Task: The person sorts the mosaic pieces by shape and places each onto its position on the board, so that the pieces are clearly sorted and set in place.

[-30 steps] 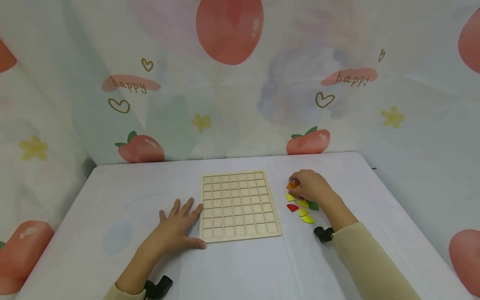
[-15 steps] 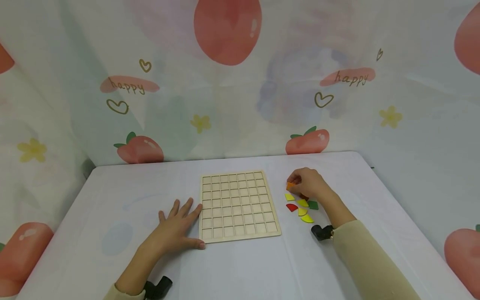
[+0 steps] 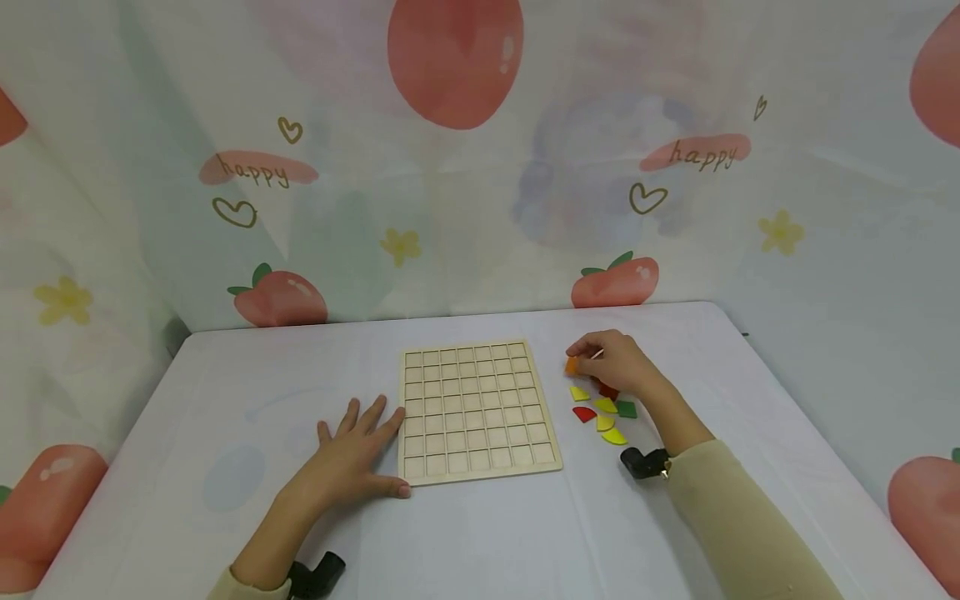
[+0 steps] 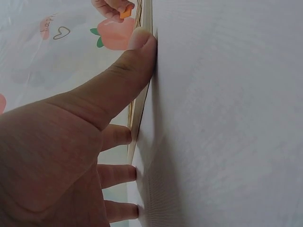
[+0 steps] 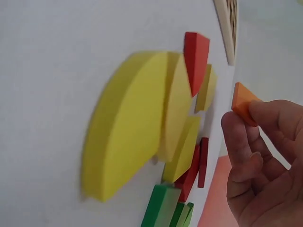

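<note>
My right hand (image 3: 617, 363) pinches an orange block (image 5: 244, 102) between thumb and fingers, just above the far end of a small group of coloured pieces. My left hand (image 3: 348, 460) lies with its fingers spread at the left edge of a wooden grid board (image 3: 480, 410); the thumb touches the board's near left corner. Below the right hand lie several yellow pieces (image 5: 128, 118), a red quarter-round piece (image 3: 584, 414), a darker red piece (image 3: 608, 391) partly hidden by the hand, and green pieces (image 5: 161, 206).
A white cloth covers the table (image 3: 480, 542). Behind it hangs a printed curtain (image 3: 450, 200) with fruit and hearts. A small black camera (image 3: 643, 463) sits at the right wrist and another black camera (image 3: 318, 575) at the left wrist.
The right hand has lifted the orange block a little and moved it left and away from the group. More of the dark red piece shows. My left hand and the board have stayed put.
</note>
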`<act>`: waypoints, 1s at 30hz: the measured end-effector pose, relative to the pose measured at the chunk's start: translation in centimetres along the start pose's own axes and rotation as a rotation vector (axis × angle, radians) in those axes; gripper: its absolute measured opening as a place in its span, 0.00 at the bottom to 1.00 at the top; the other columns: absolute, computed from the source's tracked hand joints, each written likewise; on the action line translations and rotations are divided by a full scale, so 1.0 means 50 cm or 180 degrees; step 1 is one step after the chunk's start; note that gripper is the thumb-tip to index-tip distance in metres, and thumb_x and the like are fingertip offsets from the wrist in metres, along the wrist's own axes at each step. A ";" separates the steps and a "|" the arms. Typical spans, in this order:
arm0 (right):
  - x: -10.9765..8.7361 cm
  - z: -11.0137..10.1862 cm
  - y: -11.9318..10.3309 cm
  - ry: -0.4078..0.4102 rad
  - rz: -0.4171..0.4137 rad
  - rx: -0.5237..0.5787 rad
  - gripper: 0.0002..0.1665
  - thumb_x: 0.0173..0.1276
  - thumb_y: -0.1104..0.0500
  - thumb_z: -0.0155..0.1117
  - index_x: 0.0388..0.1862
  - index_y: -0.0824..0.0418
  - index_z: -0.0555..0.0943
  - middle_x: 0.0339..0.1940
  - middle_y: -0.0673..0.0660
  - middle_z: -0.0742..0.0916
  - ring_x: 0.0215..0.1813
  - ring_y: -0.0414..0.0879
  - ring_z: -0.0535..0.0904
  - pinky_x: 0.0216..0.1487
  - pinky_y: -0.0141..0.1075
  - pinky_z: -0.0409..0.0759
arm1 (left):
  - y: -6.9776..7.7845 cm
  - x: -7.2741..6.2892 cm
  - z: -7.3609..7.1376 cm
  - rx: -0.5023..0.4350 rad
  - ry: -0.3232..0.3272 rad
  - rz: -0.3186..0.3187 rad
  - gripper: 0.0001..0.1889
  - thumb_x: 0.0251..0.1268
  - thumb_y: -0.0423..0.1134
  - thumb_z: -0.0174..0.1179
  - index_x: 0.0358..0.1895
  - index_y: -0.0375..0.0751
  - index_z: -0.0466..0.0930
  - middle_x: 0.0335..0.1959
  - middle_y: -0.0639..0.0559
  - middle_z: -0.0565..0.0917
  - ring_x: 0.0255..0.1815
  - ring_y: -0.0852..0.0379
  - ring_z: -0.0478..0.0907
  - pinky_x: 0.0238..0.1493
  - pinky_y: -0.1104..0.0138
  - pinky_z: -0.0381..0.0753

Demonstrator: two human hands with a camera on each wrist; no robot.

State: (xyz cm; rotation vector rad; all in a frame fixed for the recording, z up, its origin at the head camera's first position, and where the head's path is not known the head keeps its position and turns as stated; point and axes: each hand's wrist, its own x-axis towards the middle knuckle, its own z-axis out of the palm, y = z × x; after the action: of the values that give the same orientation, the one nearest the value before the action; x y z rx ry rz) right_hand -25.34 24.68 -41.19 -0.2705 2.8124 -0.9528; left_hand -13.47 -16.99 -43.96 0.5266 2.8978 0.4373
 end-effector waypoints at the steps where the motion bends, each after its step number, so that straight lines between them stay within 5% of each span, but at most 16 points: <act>1: 0.001 0.000 -0.001 -0.0002 -0.0028 0.0025 0.12 0.70 0.61 0.61 0.49 0.59 0.86 0.42 0.56 0.86 0.42 0.50 0.80 0.38 0.36 0.80 | 0.000 0.000 0.000 -0.0007 0.0002 0.0001 0.57 0.42 0.71 0.70 0.78 0.48 0.60 0.80 0.37 0.55 0.78 0.24 0.43 0.57 0.18 0.45; 22: 0.024 0.039 -0.099 -0.0172 -0.0176 0.0711 0.12 0.70 0.61 0.62 0.49 0.58 0.86 0.43 0.56 0.86 0.43 0.58 0.83 0.37 0.39 0.82 | -0.002 0.012 -0.002 -0.0051 0.0079 -0.0004 0.58 0.39 0.72 0.71 0.77 0.50 0.62 0.79 0.38 0.57 0.78 0.25 0.45 0.64 0.24 0.47; 30: 0.036 0.072 -0.135 -0.0224 -0.0401 0.0726 0.11 0.70 0.61 0.63 0.49 0.60 0.86 0.43 0.55 0.88 0.39 0.51 0.82 0.34 0.37 0.81 | -0.004 0.008 0.002 -0.0056 0.0097 -0.0026 0.58 0.39 0.71 0.72 0.77 0.51 0.63 0.79 0.39 0.58 0.78 0.27 0.46 0.64 0.23 0.47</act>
State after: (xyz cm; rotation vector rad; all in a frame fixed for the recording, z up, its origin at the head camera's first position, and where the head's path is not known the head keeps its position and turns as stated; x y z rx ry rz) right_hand -25.53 16.94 -40.04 -0.4448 2.6184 -1.2530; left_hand -13.86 -17.00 -44.18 0.5096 2.9213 0.4734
